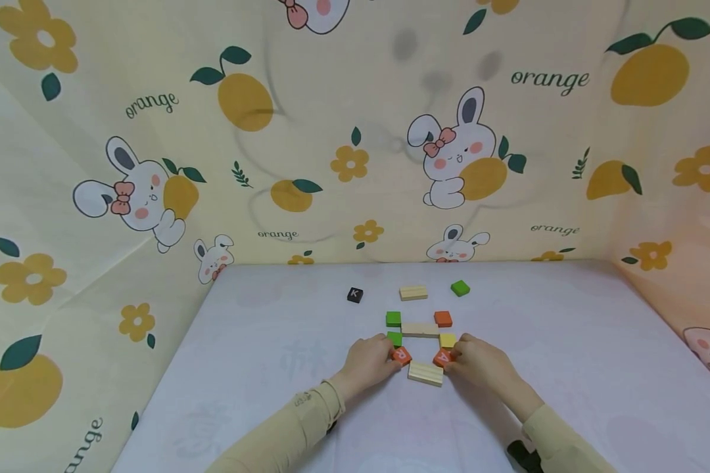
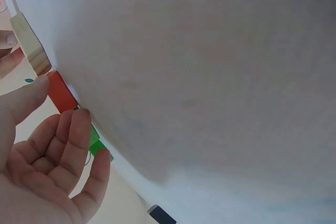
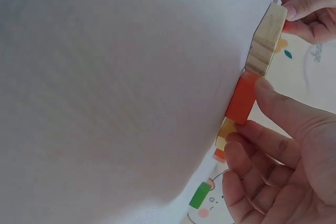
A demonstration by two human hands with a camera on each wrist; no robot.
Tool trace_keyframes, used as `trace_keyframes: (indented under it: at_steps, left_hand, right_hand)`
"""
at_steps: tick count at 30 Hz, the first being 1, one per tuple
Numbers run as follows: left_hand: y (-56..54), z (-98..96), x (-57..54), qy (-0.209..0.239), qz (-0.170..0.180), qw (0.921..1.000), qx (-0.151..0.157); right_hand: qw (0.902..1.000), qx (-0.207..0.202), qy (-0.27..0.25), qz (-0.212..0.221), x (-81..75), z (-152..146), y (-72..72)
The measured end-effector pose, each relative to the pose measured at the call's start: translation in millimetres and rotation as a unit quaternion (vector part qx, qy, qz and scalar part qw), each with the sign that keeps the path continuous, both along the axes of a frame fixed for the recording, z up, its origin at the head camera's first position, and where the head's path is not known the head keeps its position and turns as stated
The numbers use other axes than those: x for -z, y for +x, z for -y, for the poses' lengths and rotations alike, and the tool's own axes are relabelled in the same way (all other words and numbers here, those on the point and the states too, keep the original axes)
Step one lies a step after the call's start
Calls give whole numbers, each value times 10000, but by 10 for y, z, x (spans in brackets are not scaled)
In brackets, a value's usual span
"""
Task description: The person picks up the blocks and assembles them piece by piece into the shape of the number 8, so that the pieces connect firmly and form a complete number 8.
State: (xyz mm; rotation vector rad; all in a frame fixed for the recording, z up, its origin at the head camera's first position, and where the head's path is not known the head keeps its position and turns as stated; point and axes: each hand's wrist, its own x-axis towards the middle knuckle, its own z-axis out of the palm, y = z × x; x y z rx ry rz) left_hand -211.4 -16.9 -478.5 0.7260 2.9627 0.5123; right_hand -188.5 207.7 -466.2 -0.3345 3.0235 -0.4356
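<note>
With thumb and fingers at its two ends, my left hand (image 1: 368,360) pinches a red block (image 1: 401,356) marked R. My right hand (image 1: 484,365) likewise pinches a red block (image 1: 442,357) marked A. Both blocks stand at a slant. Between and just below them lies a grooved wooden block (image 1: 425,374). Behind the left one are two green blocks, one nearer (image 1: 394,339) and one farther (image 1: 393,318). Past the right one come a yellow block (image 1: 448,340) and an orange-red block (image 1: 443,318). A plain wooden strip (image 1: 420,330) bridges the middle between these two columns.
Farther back on the white tabletop (image 1: 260,368) lie a black block (image 1: 355,295) with a K, another grooved wooden block (image 1: 413,293) and a green block (image 1: 460,288). A printed curtain (image 1: 313,151) with rabbits and oranges stands behind the table.
</note>
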Motion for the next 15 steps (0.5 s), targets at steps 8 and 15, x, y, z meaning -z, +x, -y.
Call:
trace_keyframes:
  at_steps: [8, 15]
  left_hand:
    - [-8, -3, 13, 3, 22, 10000, -29]
    - [-2, -4, 1, 11, 11, 10000, -39]
  right_hand:
    - [9999, 60, 12, 111, -20, 0, 12]
    - [9998, 50, 71, 170, -51, 13, 30]
